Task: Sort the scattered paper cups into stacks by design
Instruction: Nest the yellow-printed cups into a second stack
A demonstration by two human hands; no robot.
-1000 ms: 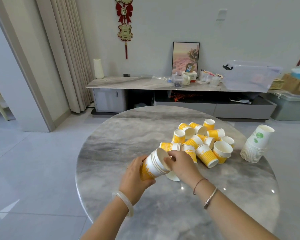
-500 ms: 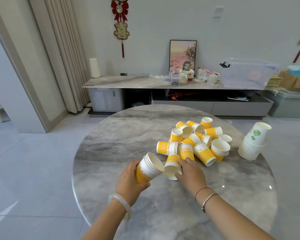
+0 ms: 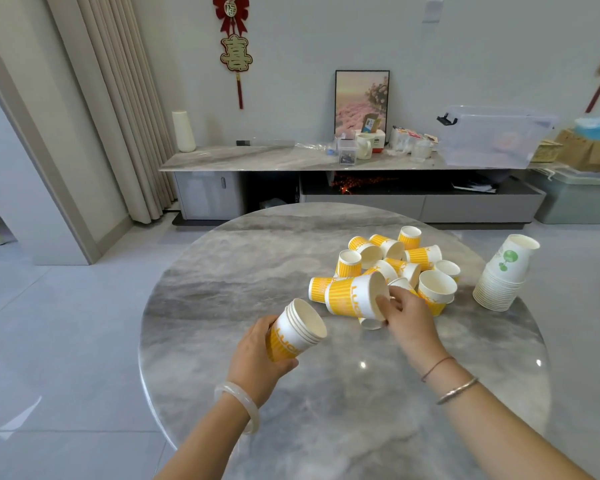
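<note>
My left hand (image 3: 257,362) grips a short nested stack of yellow striped cups (image 3: 297,329), tilted with the open mouths facing up and right. To its right, my right hand (image 3: 407,318) pinches the rim of a single yellow striped cup (image 3: 352,296), lifted on its side above the round marble table (image 3: 222,289). Behind it lies a heap of several loose yellow cups (image 3: 395,261), some upright, some on their sides. A tall leaning stack of white cups with a green design (image 3: 503,271) stands at the table's right edge.
Beyond the table runs a low marble-topped TV cabinet (image 3: 257,159) with a mug, small boxes, a framed picture and a clear plastic storage bin (image 3: 492,136). Grey tiled floor surrounds the table. Curtains hang at the left.
My right hand reached down to a cup lying by the heap, took it by the rim and raised it. The left hand's stack dropped slightly lower and left.
</note>
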